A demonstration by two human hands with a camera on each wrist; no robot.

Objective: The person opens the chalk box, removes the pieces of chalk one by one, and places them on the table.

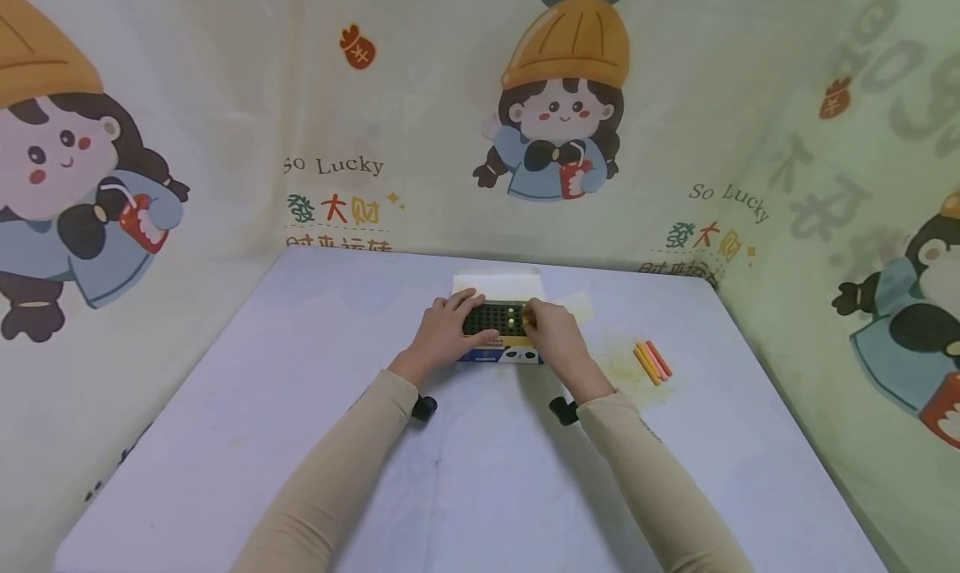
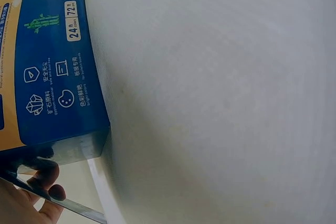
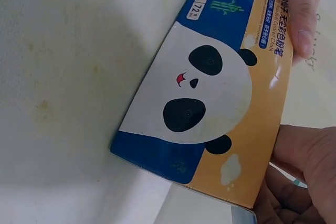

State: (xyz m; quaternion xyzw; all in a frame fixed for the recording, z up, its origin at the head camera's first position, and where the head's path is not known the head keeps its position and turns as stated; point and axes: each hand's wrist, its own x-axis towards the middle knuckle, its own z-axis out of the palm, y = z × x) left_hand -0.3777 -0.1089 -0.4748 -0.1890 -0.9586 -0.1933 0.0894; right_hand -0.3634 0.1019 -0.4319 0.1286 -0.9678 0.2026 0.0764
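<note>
A chalk box [image 1: 491, 353] with a panda face stands on the table, its white lid [image 1: 498, 285] raised at the back. Inside it shows a dark grid [image 1: 487, 318] of holes, with a few pale chalk ends [image 1: 512, 316] toward the right. My left hand [image 1: 444, 330] grips the box's left part, thumb against the upper front and fingers reaching over the top. In the right wrist view that thumb [image 3: 303, 32] lies along the printed front. At the right end my right hand [image 1: 557, 333] has curled fingers over the grid, pinching a yellowish chalk stick [image 1: 527, 315], mostly hidden.
Several chalk sticks [image 1: 652, 362], yellow, pink and red, lie side by side right of the box. Yellowish dust marks the white tabletop [image 1: 618, 361] around them. A printed cloth backdrop [image 1: 435, 140] hangs behind and along the sides.
</note>
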